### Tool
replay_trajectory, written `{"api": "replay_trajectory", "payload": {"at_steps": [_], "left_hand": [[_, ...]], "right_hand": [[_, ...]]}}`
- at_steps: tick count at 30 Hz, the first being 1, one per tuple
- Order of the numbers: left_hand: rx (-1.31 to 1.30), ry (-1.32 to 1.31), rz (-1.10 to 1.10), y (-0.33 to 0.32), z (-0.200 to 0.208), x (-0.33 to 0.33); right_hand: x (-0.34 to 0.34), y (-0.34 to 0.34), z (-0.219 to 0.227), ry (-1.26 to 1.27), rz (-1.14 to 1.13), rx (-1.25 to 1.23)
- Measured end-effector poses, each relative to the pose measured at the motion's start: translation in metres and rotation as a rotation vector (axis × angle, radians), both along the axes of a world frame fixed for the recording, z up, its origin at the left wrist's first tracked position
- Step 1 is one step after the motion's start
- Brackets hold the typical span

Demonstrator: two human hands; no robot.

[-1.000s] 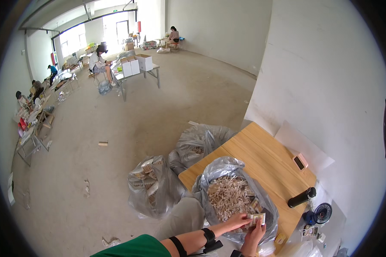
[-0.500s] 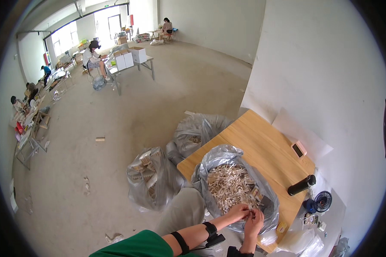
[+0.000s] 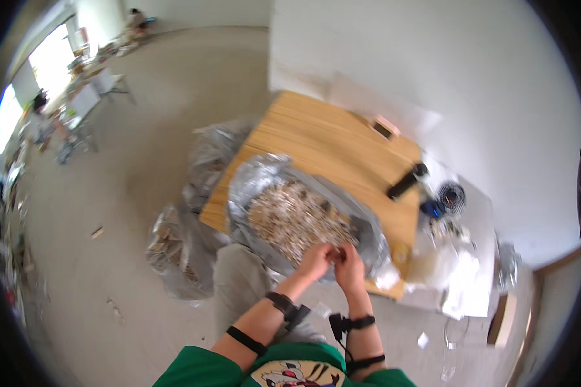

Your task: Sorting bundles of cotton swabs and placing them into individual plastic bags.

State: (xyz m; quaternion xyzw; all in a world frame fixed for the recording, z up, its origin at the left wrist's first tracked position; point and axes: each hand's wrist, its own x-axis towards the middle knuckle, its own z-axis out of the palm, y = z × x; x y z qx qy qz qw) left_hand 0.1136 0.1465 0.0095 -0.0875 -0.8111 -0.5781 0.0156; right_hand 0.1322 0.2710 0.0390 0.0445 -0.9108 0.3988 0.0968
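Over the near edge of a grey plastic bag (image 3: 246, 187), my left hand (image 3: 316, 259) and my right hand (image 3: 350, 266) meet at the fingertips. Both are closed in a pinch. Anything between the fingers is too small and blurred to make out. The bag lies wide open on a wooden table (image 3: 329, 126). Inside it is a heap of small pale wooden-looking sticks (image 3: 290, 216). Some darker pieces lie toward the bag's right side.
Two more grey bags stand on the floor left of the table, a far one (image 3: 213, 155) and a near one (image 3: 184, 255). A black bottle (image 3: 407, 181), a pink-framed device (image 3: 384, 128), a small fan (image 3: 450, 197) and clear plastic bags (image 3: 432, 266) lie rightward. People sit far left.
My view has turned right and down, so the table and bags appear farther left and higher. More of both forearms shows. My hands remain together at the bag's near side.
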Motion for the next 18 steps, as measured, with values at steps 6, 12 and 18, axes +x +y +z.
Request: {"api": "replay_trajectory", "payload": {"at_steps": [6, 12, 18], "left_hand": [[-0.060, 0.045, -0.080, 0.000, 0.022, -0.001], [-0.162, 0.177, -0.076, 0.003, 0.019, 0.002], [-0.193, 0.165, -0.099, -0.002, 0.016, 0.000]], "right_hand": [[-0.003, 0.012, 0.007, 0.137, -0.140, 0.054], [-0.004, 0.004, -0.001, 0.101, -0.044, -0.163], [-0.003, 0.008, -0.011, 0.061, -0.069, -0.079]]}}
